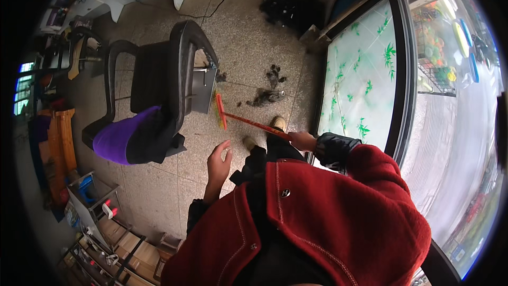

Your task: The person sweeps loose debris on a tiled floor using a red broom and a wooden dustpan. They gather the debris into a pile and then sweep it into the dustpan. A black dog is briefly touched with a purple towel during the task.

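My right hand (302, 141) grips the red handle of a broom (254, 124). The broom's orange head with yellowish bristles (221, 111) is at the speckled floor, beside a salon-type chair. My left hand (219, 163) is held out in the air with its fingers apart and nothing in it. Dark clumps that look like hair (266, 97) lie on the floor beyond my shoes, to the right of the broom head. A larger black heap (291, 10) lies by the far wall.
The black chair (152, 75) stands left, purple and black cloth (127, 137) over it. A black cable (216, 8) runs across the floor at the back. A glass door (357, 75) with green leaf patterns is at right. A metal-framed rack (93, 210) stands lower left.
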Available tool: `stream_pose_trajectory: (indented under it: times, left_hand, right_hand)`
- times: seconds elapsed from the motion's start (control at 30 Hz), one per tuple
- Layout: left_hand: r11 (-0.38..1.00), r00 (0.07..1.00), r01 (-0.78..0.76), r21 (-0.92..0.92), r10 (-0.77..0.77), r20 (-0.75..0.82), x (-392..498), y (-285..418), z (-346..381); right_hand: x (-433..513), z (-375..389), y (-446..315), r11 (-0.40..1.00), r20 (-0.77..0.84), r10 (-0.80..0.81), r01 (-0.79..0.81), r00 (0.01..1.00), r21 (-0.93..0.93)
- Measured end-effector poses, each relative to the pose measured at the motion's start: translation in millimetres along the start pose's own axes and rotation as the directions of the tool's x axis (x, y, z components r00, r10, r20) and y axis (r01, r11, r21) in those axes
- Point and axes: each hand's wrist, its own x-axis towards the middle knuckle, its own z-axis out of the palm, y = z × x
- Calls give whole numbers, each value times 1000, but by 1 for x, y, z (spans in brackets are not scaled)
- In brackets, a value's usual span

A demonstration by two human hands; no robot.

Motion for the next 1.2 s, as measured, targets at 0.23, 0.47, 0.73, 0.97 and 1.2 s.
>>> stream_pose_trajectory:
  times: [0.23,0.47,0.73,0.97,1.2]
  left_hand:
    - [992,993,121,-22,-121,-1,-44,-32,-9]
    - [987,990,128,-93,-133,-56,-59,-57,-22]
    - [984,987,143,-107,-150,-57,-66,-74,-27]
    - [987,988,153,-47,-154,-16,-66,-69,-36]
    - [978,983,177,-108,-182,-34,-82,-92,-34]
  right_hand:
    - [89,42,-75,978,-42,-84,74,996,-194]
    - [66,-94,5,851,-185,43,-133,982,-508]
    - [24,-149,-15,942,-299,51,-146,953,-303]
    - [162,-55,-62,969,-114,247,-245,962,32]
    - [65,-70,-35,958,-123,279,-285,952,-29]
